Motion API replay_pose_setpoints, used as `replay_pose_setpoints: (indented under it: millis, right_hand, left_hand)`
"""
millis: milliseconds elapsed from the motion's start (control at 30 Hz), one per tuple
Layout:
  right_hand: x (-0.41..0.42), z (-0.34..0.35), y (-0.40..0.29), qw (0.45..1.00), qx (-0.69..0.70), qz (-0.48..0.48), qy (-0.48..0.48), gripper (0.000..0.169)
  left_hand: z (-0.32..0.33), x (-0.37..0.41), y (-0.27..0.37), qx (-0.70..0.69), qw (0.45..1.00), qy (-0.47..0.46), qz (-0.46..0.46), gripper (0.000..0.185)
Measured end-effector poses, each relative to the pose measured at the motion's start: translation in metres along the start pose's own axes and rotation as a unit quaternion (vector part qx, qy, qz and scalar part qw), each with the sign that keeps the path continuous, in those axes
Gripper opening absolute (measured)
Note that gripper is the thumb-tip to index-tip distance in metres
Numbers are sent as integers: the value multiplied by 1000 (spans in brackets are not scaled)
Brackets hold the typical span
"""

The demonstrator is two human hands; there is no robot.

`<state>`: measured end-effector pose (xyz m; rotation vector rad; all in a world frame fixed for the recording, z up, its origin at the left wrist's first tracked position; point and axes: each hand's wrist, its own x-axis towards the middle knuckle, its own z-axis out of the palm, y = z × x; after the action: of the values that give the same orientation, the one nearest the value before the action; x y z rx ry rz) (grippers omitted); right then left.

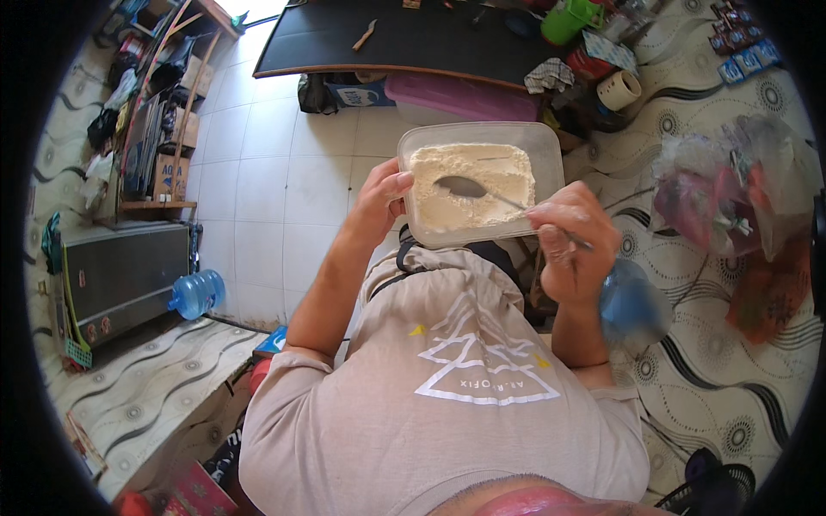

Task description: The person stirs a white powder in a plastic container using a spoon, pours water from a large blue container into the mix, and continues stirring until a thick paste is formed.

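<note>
A clear plastic container (548, 145) holds pale, flour-like powder (510, 164) and is held up in front of my torso. My left hand (386, 193) grips its left wall, with the thumb over the rim. In my right hand (577, 238) is a metal spoon (461, 187), pinched by the handle between thumb and fingers. The spoon's bowl is over the powder near the middle of the container; whether it touches the powder is hard to tell. White powder dusts the fingers of my right hand.
Ahead stands a low black-topped table (413, 39), with a pink-lidded storage box (464, 97) under it. Plastic bags (723, 187) hang along the right wall. Blue water jugs are at left (199, 293) and right (632, 303). A cluttered shelf (158, 205) stands at far left.
</note>
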<state>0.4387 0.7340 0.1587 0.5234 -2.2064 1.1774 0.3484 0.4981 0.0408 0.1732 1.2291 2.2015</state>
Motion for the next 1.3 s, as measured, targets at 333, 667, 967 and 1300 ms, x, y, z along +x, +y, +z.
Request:
replay_pose_setpoints:
  millis: [333,667,967,1300]
  right_hand:
    - [-21,-20,14,989,-144,6,-19,15]
    - [-38,-64,23,985,-94,-11,-142,24]
    - [-67,-126,37,997,23,58,-55,17]
    - [-77,-132,55,990,-83,112,-7,15]
  left_hand:
    - [31,12,-7,65,995,-54,-48,75]
    - [60,20,-36,56,996,-32,-67,67]
    - [89,27,-61,24,1000,3,19,72]
    - [113,37,-75,-42,999,24,1,71]
